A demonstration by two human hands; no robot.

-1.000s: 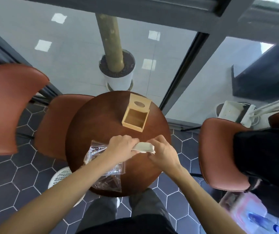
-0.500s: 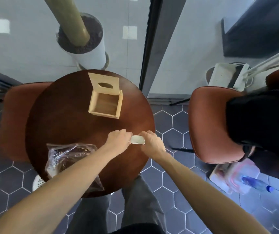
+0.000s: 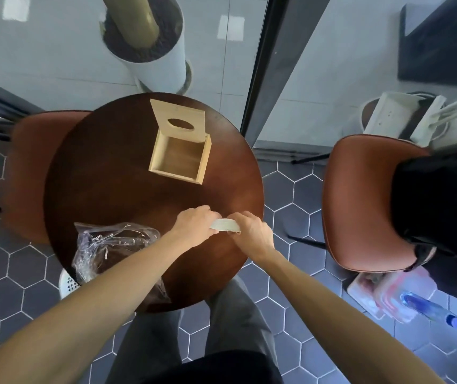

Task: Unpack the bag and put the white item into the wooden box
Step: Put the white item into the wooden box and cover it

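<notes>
**White item out of the bag, still short of the box**

The white item [image 3: 225, 225] is being held just above the near part of the round table [image 3: 116, 189], gripped from both ends: the left hand [image 3: 194, 225] is curling over its left end and the right hand [image 3: 252, 234] is closing on its right end. It looks like a soft, flattened stack, though most of it is hidden under the fingers, so I cannot say what it is. The wooden box [image 3: 180, 157] is sitting open farther across the table, its lid [image 3: 178, 123] standing up at the far side. The emptied plastic bag [image 3: 111, 245] is lying at the table's near left edge, partly overhanging it.

The risks ahead, as I judge them: a limp stack may be sagging or splaying once one hand lets go, catching on the box rim instead of dropping in. A careless reach could be knocking the raised lid shut. A brush of the left forearm might be sweeping the overhanging bag off the table.
</notes>
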